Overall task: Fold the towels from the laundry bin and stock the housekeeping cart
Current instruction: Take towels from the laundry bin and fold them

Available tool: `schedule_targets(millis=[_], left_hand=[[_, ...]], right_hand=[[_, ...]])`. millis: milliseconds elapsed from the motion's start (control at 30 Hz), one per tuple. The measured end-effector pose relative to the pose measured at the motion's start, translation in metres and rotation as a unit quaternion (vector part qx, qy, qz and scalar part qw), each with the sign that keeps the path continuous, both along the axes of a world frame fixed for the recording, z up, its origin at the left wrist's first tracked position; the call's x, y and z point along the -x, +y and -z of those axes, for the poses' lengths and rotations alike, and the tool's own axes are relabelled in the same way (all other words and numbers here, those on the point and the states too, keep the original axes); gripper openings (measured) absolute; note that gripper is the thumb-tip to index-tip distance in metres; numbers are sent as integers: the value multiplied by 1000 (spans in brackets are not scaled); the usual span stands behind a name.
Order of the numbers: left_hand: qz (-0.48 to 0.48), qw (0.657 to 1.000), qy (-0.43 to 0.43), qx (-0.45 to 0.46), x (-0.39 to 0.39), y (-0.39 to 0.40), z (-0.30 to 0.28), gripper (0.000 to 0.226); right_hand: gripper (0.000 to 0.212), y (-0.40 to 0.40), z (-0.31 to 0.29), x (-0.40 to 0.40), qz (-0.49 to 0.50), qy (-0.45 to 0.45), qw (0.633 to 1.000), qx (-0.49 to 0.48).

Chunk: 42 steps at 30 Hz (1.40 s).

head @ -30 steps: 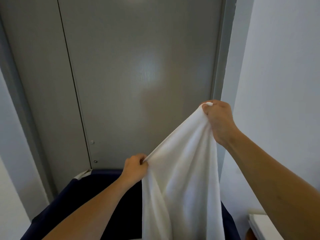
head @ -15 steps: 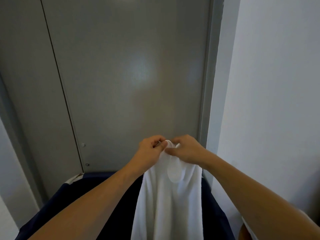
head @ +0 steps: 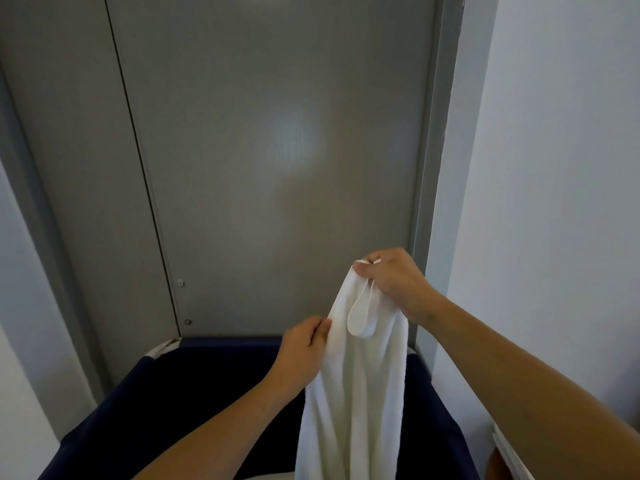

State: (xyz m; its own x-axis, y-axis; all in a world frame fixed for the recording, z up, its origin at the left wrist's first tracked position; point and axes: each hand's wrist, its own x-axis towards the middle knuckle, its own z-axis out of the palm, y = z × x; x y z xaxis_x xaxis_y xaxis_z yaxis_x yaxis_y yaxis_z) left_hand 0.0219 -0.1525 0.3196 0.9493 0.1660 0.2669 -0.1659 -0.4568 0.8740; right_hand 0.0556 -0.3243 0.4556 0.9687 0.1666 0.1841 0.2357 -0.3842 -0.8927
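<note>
One white towel [head: 356,382] hangs in view. Two hands: the right hand [head: 391,282] and the left hand [head: 303,351]. One dark blue bin [head: 145,403]. One grey door [head: 270,161], with two small fittings [head: 180,283] near its lower left edge.

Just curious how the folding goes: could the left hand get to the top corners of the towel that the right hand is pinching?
Probably yes. The left hand already holds the towel by its left edge, just below the right hand, with nothing between them but the towel itself.
</note>
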Motion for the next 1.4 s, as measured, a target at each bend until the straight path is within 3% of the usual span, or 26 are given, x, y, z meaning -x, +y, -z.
schedule_targets(millis=[133, 200, 300, 433, 500, 567, 633, 700, 767, 867, 1000, 1200, 1300, 1400], left_hand=[[-3, 999, 37, -1, 11, 0, 22, 26], [-19, 999, 29, -21, 13, 6, 24, 29], [-83, 994, -11, -68, 4, 23, 15, 31], [-150, 984, -58, -77, -6, 42, -29, 32], [-128, 984, -81, -94, -5, 42, -53, 36], [-91, 981, -110, -128, -2, 31, -72, 36], [-55, 979, -137, -141, 0, 15, -86, 39], [-30, 974, -168, -151, 3, 0, -96, 44], [-4, 971, -185, -154, 5, -8, -102, 39], [31, 971, -190, -140, 9, -12, -106, 29], [41, 983, -158, -85, 15, -6, -101, 39], [96, 990, -80, 67, 30, -6, -76, 41], [69, 994, -45, 77, 31, 4, -54, 45], [25, 999, -16, 19, 32, 19, -25, 46]], right_hand=[[22, -18, -16, -2, 51, -20, 996, -66], [23, -32, -25, -6, 83, -43, 990, -107], [22, -51, -29, -11, 105, -73, 987, -95], [35, -72, -18, -19, 82, -45, 994, 50], [36, -78, -10, -19, 44, -3, 983, 177], [26, -74, -2, -14, -3, 1, 971, 240], [20, -58, 0, -4, -41, -34, 977, 208], [37, -37, -1, 9, -86, -49, 982, 159], [43, -22, -2, 18, -144, -23, 979, 143], [31, -13, -1, 22, -209, 33, 973, 95], [39, -11, -7, 21, -192, 56, 979, 43], [23, -4, -12, 24, -149, 34, 988, 1], [30, -14, -19, 18, -94, 24, 994, -54], [33, -36, -33, 7, -42, 5, 991, -123]])
